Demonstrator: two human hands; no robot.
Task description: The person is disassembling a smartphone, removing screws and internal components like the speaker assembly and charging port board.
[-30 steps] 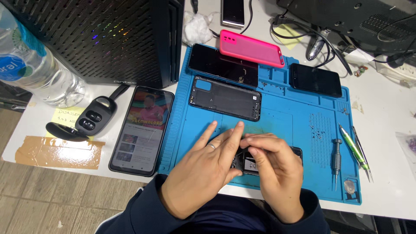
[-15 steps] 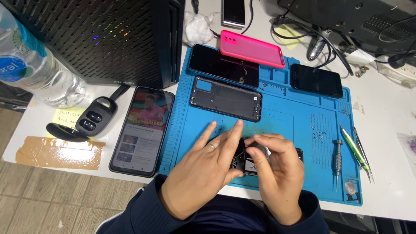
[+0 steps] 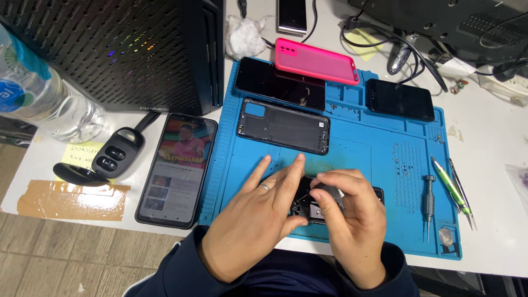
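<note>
both hands are on the small opened black phone body (image 3: 316, 204) near the front edge of the blue silicone repair mat (image 3: 379, 154). from where i sit, my left hand (image 3: 256, 220) lies flat beside it, fingers spread and straight, the thumb pressed against the phone's left edge and a ring showing on one finger; it steadies rather than clasps. my right hand (image 3: 352, 225) curls over the phone, thumb and forefinger pinched narrowly on something small above its inner parts; i cannot tell what sits in that pinch. the phone's right end pokes out past my right hand.

on the mat, just behind the hands, lies a black plastic phone back cover (image 3: 283, 126), inner side up. behind that, at the mat's far edge, rests a dark glass-fronted phone (image 3: 280, 84) with a bright pink phone case (image 3: 316, 61) overlapping its corner, and another dark phone (image 3: 400, 99) to the right of those. near the mat's right edge lie a grey-handled screwdriver (image 3: 428, 201) and green tweezers (image 3: 451, 187). just off the mat's left edge sits a lit smartphone (image 3: 177, 169), then a black car key fob (image 3: 115, 155), with a black mesh computer case (image 3: 110, 49) behind them
</note>
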